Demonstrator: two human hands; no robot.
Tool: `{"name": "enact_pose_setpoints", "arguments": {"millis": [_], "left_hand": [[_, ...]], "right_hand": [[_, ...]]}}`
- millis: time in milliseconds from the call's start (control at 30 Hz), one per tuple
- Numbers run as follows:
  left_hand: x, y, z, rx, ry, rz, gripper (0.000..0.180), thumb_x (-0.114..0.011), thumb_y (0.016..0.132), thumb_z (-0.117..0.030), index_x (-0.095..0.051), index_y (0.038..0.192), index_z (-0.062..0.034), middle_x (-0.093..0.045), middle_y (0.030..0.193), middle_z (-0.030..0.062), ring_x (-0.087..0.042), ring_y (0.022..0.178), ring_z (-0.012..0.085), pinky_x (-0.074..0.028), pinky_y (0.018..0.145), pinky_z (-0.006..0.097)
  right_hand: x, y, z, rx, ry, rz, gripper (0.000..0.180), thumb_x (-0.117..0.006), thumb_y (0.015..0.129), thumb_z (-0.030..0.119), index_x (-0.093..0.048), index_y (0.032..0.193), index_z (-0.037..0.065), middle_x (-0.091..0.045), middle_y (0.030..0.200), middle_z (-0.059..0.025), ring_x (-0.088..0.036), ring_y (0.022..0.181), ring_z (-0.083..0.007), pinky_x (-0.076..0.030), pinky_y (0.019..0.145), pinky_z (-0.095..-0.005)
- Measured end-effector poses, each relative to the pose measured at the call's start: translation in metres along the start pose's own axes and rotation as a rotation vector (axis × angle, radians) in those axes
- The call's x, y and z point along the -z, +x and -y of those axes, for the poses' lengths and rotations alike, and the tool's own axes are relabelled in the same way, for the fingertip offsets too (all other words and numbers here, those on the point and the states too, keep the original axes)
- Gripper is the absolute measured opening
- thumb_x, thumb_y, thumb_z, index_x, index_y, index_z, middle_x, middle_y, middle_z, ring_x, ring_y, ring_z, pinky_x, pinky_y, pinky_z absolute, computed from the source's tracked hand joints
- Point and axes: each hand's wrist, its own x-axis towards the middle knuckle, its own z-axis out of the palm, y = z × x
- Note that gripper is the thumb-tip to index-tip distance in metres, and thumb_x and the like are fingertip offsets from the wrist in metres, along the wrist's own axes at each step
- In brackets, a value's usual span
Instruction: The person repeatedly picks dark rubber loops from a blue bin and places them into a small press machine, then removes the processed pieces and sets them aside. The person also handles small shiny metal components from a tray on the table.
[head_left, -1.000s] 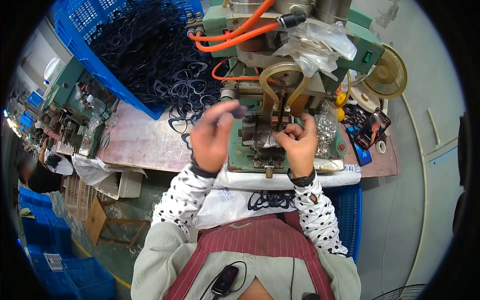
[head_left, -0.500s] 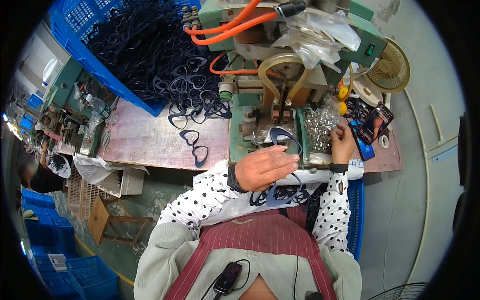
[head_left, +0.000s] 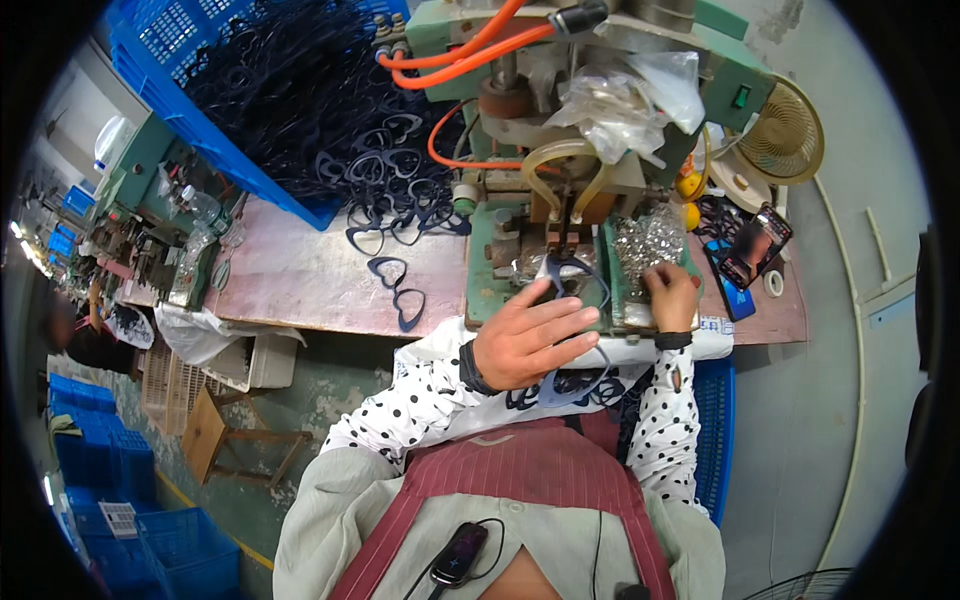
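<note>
My left hand point(head_left: 530, 340) holds a dark blue heart-shaped glasses frame point(head_left: 580, 335) near the front edge of the green press machine point(head_left: 545, 200). The frame hangs down toward my lap, where several more dark frames point(head_left: 575, 385) lie. My right hand point(head_left: 670, 295) reaches into a pile of small shiny metal parts point(head_left: 650, 240) in a tray on the machine's right side; its fingers are curled among them, and I cannot tell whether it has picked any up.
A blue crate point(head_left: 230, 90) heaped with dark frames stands at the back left, spilling frames point(head_left: 400, 290) onto the worn workbench point(head_left: 300, 280). Orange hoses point(head_left: 460, 60), a plastic bag, a small fan point(head_left: 780, 140) and a phone point(head_left: 750, 255) surround the machine. Blue crates sit on the floor left.
Both hands left the machine's die. My left hand pulled a frame back toward my lap; my right hand moved right into the metal parts.
</note>
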Motion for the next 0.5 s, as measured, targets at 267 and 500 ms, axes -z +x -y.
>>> {"name": "enact_pose_setpoints", "arguments": {"millis": [267, 500], "left_hand": [[0.037, -0.177, 0.035, 0.816, 0.576, 0.052, 0.053, -0.071, 0.078, -0.02, -0.057, 0.128, -0.0068, -0.042, 0.142, 0.0223, -0.043, 0.122, 0.0413, -0.033, 0.102, 0.05], [0.054, -0.254, 0.018, 0.754, 0.633, 0.202, 0.042, -0.068, 0.076, -0.009, -0.063, 0.118, -0.0107, -0.052, 0.136, 0.0127, -0.045, 0.119, 0.037, -0.033, 0.101, 0.047]], "right_hand": [[-0.016, -0.001, -0.003, -0.008, 0.23, -0.241, 0.013, -0.066, 0.083, 0.018, -0.069, 0.086, 0.006, -0.068, 0.081, -0.0152, -0.067, 0.075, -0.0325, -0.052, 0.067, -0.0413], [-0.011, -0.008, 0.003, -0.028, 0.168, -0.269, 0.009, -0.066, 0.083, 0.013, -0.062, 0.088, 0.006, -0.066, 0.073, -0.0144, -0.065, 0.067, -0.0338, -0.05, 0.061, -0.0435]]}}
